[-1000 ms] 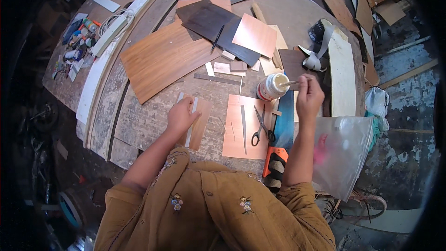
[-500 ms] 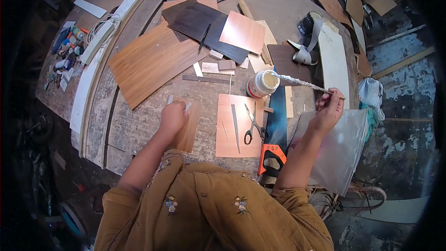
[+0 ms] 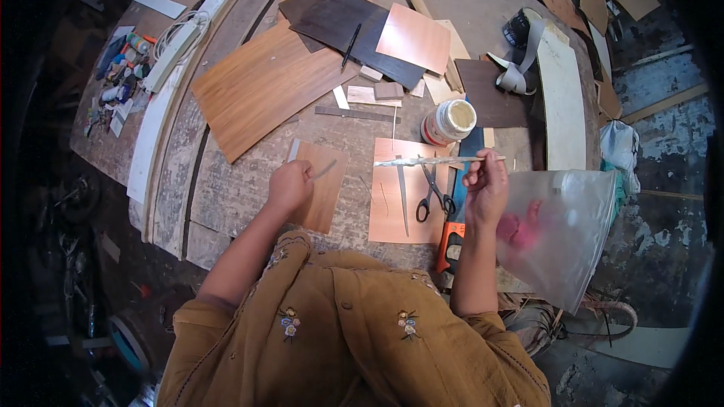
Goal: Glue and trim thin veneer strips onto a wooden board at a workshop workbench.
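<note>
My left hand (image 3: pixel 290 185) is closed on a thin grey strip (image 3: pixel 324 168), above a small brown wood panel (image 3: pixel 324 203) with a pale band at its left. My right hand (image 3: pixel 484 188) grips a long thin stick (image 3: pixel 430 160), its left end coated whitish, held level over a salmon-coloured sheet (image 3: pixel 392 222). On that sheet lie black-handled scissors (image 3: pixel 424 209), a long tapered grey piece and thin bits. An open jar of cream-coloured paste (image 3: pixel 437 128) stands just behind the stick. An orange-handled saw (image 3: pixel 450 247) lies left of my right forearm.
Wood panels (image 3: pixel 264 90) and small blocks lie at the back. A long white rail (image 3: pixel 139 173) with a cable and clutter lies left. At right are a curled grey strip (image 3: pixel 513 75), a cream board (image 3: pixel 566 105) and a clear plastic bag (image 3: pixel 562 234).
The stick has come out of the jar and now points left, as my right hand shifted left. My left hand's strip now angles up to the right, off the panel's band.
</note>
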`<act>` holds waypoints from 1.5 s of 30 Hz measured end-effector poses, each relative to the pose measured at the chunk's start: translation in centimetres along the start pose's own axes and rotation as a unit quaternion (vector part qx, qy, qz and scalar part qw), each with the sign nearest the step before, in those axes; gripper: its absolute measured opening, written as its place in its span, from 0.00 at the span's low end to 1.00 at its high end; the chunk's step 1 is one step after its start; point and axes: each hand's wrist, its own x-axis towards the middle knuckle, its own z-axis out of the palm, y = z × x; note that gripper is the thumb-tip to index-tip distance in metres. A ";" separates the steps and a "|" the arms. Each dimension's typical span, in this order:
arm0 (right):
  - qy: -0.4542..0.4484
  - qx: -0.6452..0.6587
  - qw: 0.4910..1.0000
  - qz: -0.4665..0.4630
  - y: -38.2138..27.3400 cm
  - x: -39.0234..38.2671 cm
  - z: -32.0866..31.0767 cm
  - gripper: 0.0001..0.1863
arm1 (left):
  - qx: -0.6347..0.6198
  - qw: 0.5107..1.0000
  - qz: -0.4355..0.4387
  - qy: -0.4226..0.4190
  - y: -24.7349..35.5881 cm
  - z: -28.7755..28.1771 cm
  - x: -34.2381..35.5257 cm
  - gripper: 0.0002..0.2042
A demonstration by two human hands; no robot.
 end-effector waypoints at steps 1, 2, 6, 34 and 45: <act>-0.003 -0.022 1.000 0.007 0.3 -0.2 0.2 0.10 | -0.008 1.000 0.002 -0.023 -0.2 0.2 0.2 0.02; -0.007 -0.020 1.000 0.007 0.5 -0.3 0.6 0.10 | -0.007 1.000 0.000 -0.020 -1.0 1.0 0.2 0.02; -0.033 0.021 0.999 0.027 0.6 -0.7 1.1 0.09 | -0.445 0.893 -0.044 -0.056 -0.7 0.8 0.3 0.05; -0.136 0.061 0.989 -0.007 2.0 -2.0 1.9 0.13 | -0.678 0.710 -0.140 -0.129 7.1 -5.9 -1.0 0.16; -0.163 0.014 0.985 -0.049 1.9 -1.8 1.8 0.12 | -0.689 0.699 -0.131 -0.144 7.3 -6.2 -1.5 0.15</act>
